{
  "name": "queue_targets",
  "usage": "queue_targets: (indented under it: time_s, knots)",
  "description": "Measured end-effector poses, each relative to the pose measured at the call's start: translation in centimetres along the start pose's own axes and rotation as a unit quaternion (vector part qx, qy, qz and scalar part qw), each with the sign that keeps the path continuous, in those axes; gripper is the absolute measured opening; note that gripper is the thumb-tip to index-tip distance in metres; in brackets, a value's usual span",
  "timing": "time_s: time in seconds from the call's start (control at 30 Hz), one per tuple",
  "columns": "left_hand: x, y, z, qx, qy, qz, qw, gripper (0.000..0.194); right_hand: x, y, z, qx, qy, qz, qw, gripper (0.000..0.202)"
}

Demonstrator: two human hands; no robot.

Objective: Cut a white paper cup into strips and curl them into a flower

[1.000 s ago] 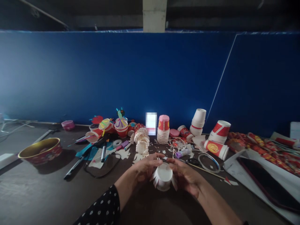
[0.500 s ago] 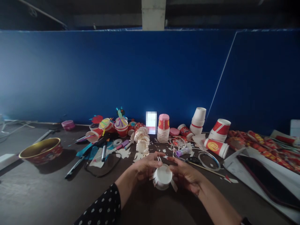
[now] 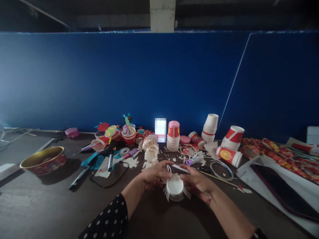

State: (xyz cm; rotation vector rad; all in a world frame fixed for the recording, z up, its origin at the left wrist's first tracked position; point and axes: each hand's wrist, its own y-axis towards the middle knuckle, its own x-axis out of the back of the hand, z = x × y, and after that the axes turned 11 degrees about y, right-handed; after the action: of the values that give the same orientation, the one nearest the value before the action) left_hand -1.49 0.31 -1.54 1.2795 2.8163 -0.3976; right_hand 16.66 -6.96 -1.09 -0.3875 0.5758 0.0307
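Between my two hands, low over the table, is a white paper cup (image 3: 175,185) whose side is cut into strips that splay outward around its round end. My left hand (image 3: 155,175) grips it from the left, thumb along the near side. From the right, the thumb and fingers of my right hand (image 3: 199,184) close on the same cup. A narrow white strip (image 3: 181,168) stretches between the fingertips of both hands behind the cup. Some fingertips are hidden. Just beyond my left hand stands a curled white paper piece (image 3: 151,153) with many folded segments.
A gold-rimmed bowl (image 3: 43,161) stands at left, near a black marker (image 3: 110,162) and a tape roll (image 3: 124,151). Behind are a stack of paper cups (image 3: 173,141) and a glue stick (image 3: 194,160). A dark phone (image 3: 284,192) lies in a white tray (image 3: 245,171) at right.
The cup has tilted and turned slightly between my hands and sits a little further right. The white strip behind it shows more clearly now. Both hands keep their grip.
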Motion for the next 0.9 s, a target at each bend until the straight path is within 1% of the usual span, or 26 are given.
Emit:
queue_targets:
  time_s: [0.17, 0.27, 0.4, 0.5, 0.6, 0.7, 0.83, 0.9]
  knots:
    - [-0.24, -0.24, -0.22, -0.010, 0.016, 0.036, 0.999, 0.066, -0.07, -0.04, 0.01, 0.012, 0.014, 0.009, 1.000, 0.102]
    - [-0.29, -0.36, -0.13, 0.000, 0.013, 0.033, 0.999, 0.063, -0.01, -0.07, 0.09, 0.019, 0.019, 0.014, 1.000, 0.107]
    - [-0.37, -0.42, 0.06, 0.010, -0.004, 0.041, 0.999, 0.062, 0.16, -0.04, 0.26, 0.032, -0.005, -0.003, 0.999, 0.104]
    - [-0.55, -0.62, 0.01, 0.006, -0.014, 0.060, 0.998, 0.062, 0.15, -0.14, 0.36, 0.037, -0.032, 0.002, 0.999, 0.102]
    - [-0.57, -0.82, -0.10, -0.010, -0.017, 0.073, 0.997, 0.062, 0.02, -0.35, 0.43, 0.044, -0.051, 0.014, 0.998, 0.097]
    - [-0.32, -0.68, 0.00, -0.040, -0.027, 0.067, 0.997, 0.066, -0.07, -0.44, 0.42, 0.043, -0.060, 0.022, 0.997, 0.094]
    - [0.03, -0.19, 0.25, -0.072, -0.053, 0.078, 0.993, 0.075, -0.03, -0.37, 0.27, 0.036, -0.049, 0.020, 0.998, 0.096]
    - [0.08, -0.09, 0.23, -0.081, -0.058, 0.083, 0.992, 0.076, 0.01, -0.39, 0.19, 0.032, -0.036, 0.036, 0.998, 0.098]
